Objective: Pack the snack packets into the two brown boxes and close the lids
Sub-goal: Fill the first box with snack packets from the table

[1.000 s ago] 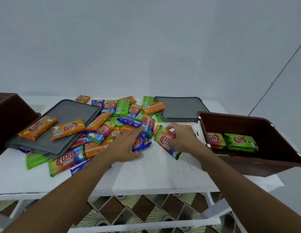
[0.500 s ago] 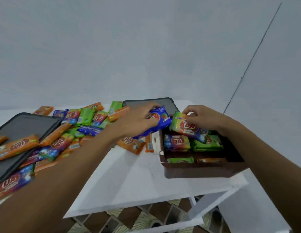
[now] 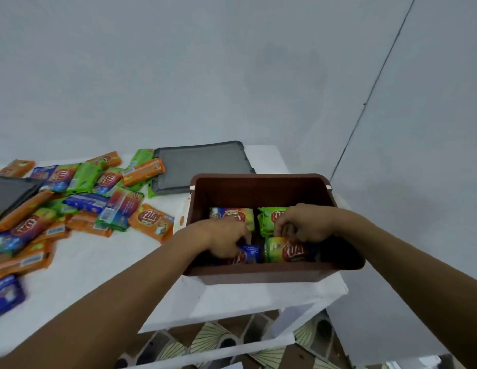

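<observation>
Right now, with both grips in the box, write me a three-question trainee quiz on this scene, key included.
1. True or false: the grey lid sits on the brown box.
2. Which packet does the left grip hold? A) blue packet B) orange C) plain white
3. Fill in: the right grip holds a green-and-orange packet inside the ____.
Key: 1 false, it lies on the table behind the box; 2 A; 3 box.

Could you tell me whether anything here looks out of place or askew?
The loose snack packets lie in a jumbled, overlapping heap on the white table, and one orange packet overlaps a corner of the flat grey lid. Nothing looks damaged.
</observation>
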`<state>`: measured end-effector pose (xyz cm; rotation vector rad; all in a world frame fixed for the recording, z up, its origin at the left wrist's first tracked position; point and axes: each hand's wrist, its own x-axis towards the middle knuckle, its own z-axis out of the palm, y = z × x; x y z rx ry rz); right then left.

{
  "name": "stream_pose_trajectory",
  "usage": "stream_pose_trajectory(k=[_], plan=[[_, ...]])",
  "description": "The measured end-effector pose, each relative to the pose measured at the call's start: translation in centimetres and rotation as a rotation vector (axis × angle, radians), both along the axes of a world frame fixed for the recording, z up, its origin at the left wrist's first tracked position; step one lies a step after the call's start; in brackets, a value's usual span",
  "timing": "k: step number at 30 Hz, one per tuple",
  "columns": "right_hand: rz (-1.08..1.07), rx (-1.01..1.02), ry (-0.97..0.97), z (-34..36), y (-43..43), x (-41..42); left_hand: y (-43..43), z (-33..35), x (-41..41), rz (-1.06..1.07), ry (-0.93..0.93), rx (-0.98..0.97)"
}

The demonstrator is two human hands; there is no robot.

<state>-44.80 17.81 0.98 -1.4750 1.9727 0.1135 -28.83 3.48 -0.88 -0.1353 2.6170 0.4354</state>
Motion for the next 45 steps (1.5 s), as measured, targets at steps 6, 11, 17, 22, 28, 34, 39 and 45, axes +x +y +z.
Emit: stream_pose_trajectory(k=[6,11,17,22,28,34,39,45], plan=[[0.123,0.095,-0.018,-0.8,-0.2,-0.6,0.1,0.2,0.0,0.058,0.03,-0.013],[0.146,0.08,-0.099,-0.9,-0.2,-0.9,-0.2,0.2,-0.3,0.086,-0.005,0.003],[0.023,-0.156,-0.074,-1.1,-0.8,-1.2,0.4,1.2,-0.2,-0.016,0.077,-0.365],[-0.008,-0.264,0.173,-0.4,-1.9,-0.1,-1.7,2.2,1.2,-0.08,0.272,-0.629],[-0.058,-0.412,0.225,2.3,-4.7,3.6,-6.1,2.5,6.8,0.138,0.708,-0.291],[-0.044,-0.67,0.279,4.4,-10.0,11.3,-12.6,-0.7,15.0,0.431,0.423,-0.227],[0.048,-0.516,0.322,3.1,-15.1,17.6,-16.8,-3.7,21.3,0.44,0.287,-0.354],[-0.108,-0.229,0.438,-4.9,-19.7,24.4,-17.6,-5.0,20.7,0.423,0.384,-0.524]])
